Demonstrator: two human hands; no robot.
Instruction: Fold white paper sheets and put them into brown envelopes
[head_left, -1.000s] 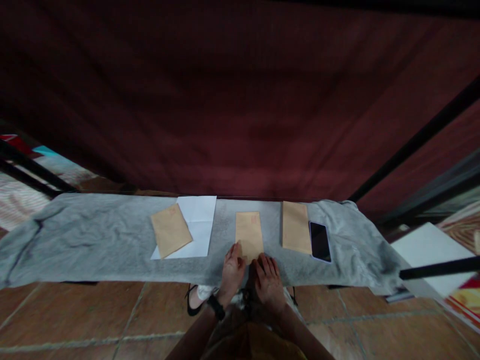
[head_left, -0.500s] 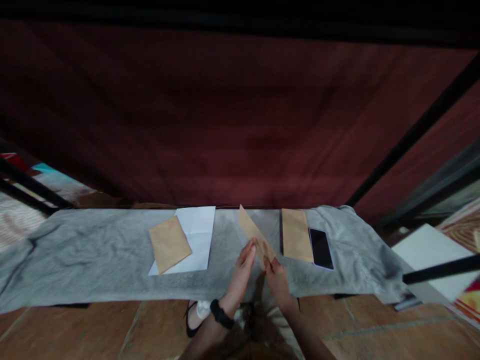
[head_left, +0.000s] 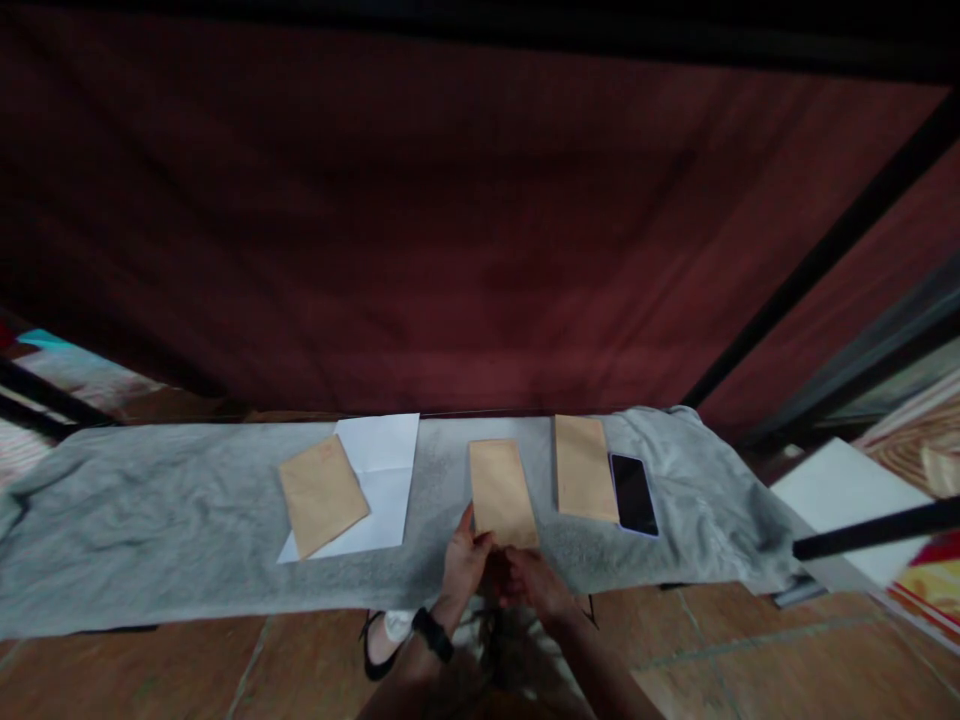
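A brown paper envelope (head_left: 503,490) lies nearly flat in front of me, its near end between my hands. My left hand (head_left: 466,560), with a black band on the wrist, pinches the envelope's near left corner, thumb along its left edge. Curled at the near right edge is my right hand (head_left: 534,583); its fingertips are partly hidden, and they appear to touch the envelope's end. Another brown envelope (head_left: 324,497) lies askew on a creased white sheet of paper (head_left: 388,480) to the left. To the right is a stack of brown envelopes (head_left: 585,468), beside a dark-screened phone (head_left: 634,494).
A grey cloth (head_left: 187,510) covers the narrow surface. Behind it hangs a dark red curtain (head_left: 465,250), with a black bar (head_left: 817,250) slanting at the right. A white board (head_left: 847,505) sits at the far right, crossed by another black bar. Tiled floor (head_left: 697,650) shows below.
The envelope in my hands has turned from tilted and edge-on to flat, face up. Both hands have moved nearer to me, to its near end. The view has shifted slightly.
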